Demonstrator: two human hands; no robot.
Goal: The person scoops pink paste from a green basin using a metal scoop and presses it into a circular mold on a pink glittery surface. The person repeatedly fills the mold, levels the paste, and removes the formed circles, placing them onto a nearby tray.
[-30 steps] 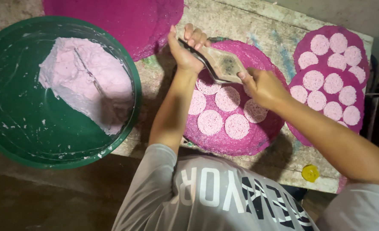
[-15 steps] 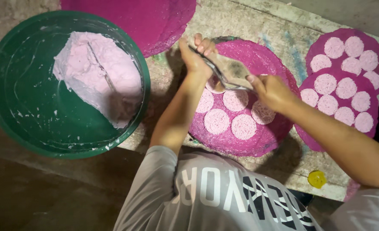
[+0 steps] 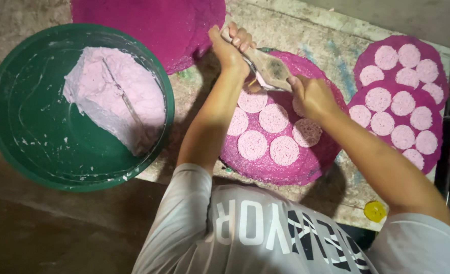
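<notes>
both hands are up over the middle magenta mat point(image 3: 306, 170) on the worktop point(image 3: 291, 25). left hand point(image 3: 230, 48) has its fingers wrapped round one end of a flat batter-smeared scraper point(image 3: 268, 68), right hand point(image 3: 311, 96) grips the other end. pale pink discs point(image 3: 284, 150) sit on the mat right under it. green basin point(image 3: 17, 127) of pink batter point(image 3: 118, 96) is off to the left.
</notes>
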